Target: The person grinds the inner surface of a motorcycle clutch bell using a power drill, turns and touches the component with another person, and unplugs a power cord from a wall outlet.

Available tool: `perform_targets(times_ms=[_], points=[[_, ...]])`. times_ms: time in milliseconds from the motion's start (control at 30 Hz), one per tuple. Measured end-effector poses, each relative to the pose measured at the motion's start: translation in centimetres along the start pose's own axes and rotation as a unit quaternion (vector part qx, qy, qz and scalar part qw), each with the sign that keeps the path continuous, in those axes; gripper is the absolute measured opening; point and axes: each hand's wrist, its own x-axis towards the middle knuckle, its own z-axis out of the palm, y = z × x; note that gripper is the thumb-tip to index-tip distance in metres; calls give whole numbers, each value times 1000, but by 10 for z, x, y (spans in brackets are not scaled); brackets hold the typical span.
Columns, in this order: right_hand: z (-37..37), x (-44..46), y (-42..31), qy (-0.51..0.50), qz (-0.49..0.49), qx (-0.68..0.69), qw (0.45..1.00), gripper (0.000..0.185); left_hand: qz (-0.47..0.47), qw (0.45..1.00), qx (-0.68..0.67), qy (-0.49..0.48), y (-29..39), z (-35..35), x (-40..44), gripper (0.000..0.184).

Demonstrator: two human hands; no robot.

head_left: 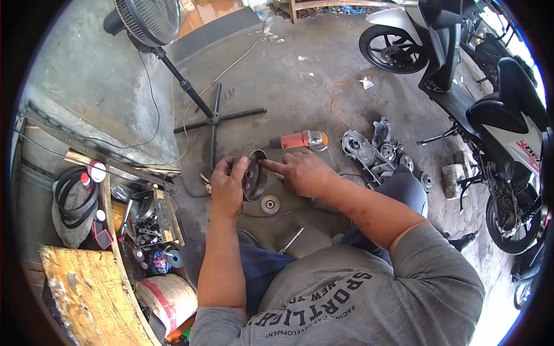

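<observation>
A round, dark metal drum with holes in its face is held up on edge, tilted, in front of me. My left hand grips its left rim, thumb on the near face. With its index finger stretched out, my right hand touches the drum's inner upper right side; the other fingers are curled and hold nothing that I can make out. Just beyond the hands lies a red angle grinder on the floor. Below the drum is a small round disc, and a metal tool lies nearer my legs.
Engine parts lie on the floor at right, near a parked scooter. A standing fan with a cross-shaped base is at upper left. Crates of parts, black belts and a wooden block fill the left side. Cables cross the floor.
</observation>
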Motion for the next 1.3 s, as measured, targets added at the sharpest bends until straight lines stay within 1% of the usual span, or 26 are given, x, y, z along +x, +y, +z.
perform_targets(times_ms=[133, 167, 300, 333, 400, 467, 667, 733, 800, 833, 867, 967, 1000, 1067, 1133, 1167, 1200, 1233, 1267, 1300], points=[[-7, -7, -16, -135, 39, 66, 988, 71, 7, 998, 63, 13, 1, -1, 0, 33], [-4, -9, -20, -135, 37, 65, 988, 71, 8, 998, 62, 16, 1, -1, 1, 33], [11, -20, -36, -144, 21, 214, 966, 71, 55, 992, 105, 40, -5, -3, 2, 36], [7, -18, -39, -144, 19, 214, 966, 71, 56, 992, 105, 42, -6, -5, 2, 36], [-8, -14, -48, -196, 42, 333, 921, 75, 69, 990, 115, 43, -7, -6, 2, 34], [-19, -13, -52, -242, 68, 446, 859, 80, 81, 988, 125, 40, -8, -4, 4, 32], [-3, -10, -36, -208, 21, 426, 880, 76, 122, 984, 121, 39, -4, -2, 1, 32], [10, -9, -26, -113, 14, 281, 953, 76, 124, 985, 117, 21, -4, -3, 1, 32], [19, -11, -20, -15, 7, 126, 992, 76, 124, 986, 113, 3, -4, -3, 1, 32], [16, -12, -24, -15, 8, 125, 992, 76, 124, 986, 112, 2, -4, -2, 1, 32], [13, -15, -31, -47, 20, 178, 983, 74, 128, 985, 118, 4, -4, -1, 1, 32], [-2, -17, -54, -142, 52, 332, 931, 69, 139, 981, 136, 13, -3, 0, -2, 31], [-6, -16, -56, -142, 52, 332, 931, 69, 139, 981, 136, 13, -2, -1, -3, 31], [-16, -13, -57, -177, 57, 509, 840, 68, 120, 984, 134, 13, 3, -1, -5, 34], [-21, -10, -56, -203, 61, 667, 714, 66, 101, 986, 133, 11, 5, -2, -6, 36], [-20, -7, -47, -194, 59, 651, 731, 66, 101, 986, 135, 10, 5, -2, -7, 36], [-20, -2, -37, -184, 57, 635, 748, 65, 131, 984, 121, 0, 5, -2, -7, 37], [-23, 3, -32, -180, 56, 634, 750, 65, 161, 981, 106, -11, 4, -2, -7, 38], [-27, 8, -27, -89, 169, 688, 700, 68, 191, 977, 91, -22, 3, -1, -7, 40], [-30, 10, -24, 5, 278, 723, 633, 71, 221, 972, 74, -33, 2, 1, -8, 41]])
